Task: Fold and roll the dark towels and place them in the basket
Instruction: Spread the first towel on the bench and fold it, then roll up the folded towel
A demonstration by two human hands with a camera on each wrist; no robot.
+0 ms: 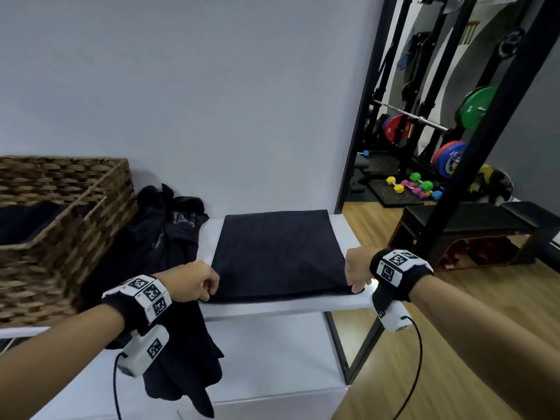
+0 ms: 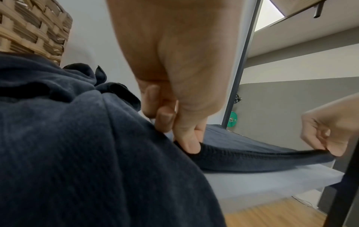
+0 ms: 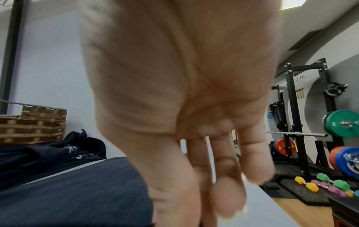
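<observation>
A dark navy towel lies folded flat on a white bench top. My left hand pinches its near left corner, thumb on top. My right hand pinches the near right corner, slightly lifting the near edge. In the right wrist view the folded towel fills the lower left under my right hand. A woven wicker basket stands at the left with dark cloth inside.
A heap of loose dark towels lies between basket and folded towel, one hanging off the front edge. A black-framed mirror at the right shows a weight rack, plates and dumbbells. Wooden floor lies right of the bench.
</observation>
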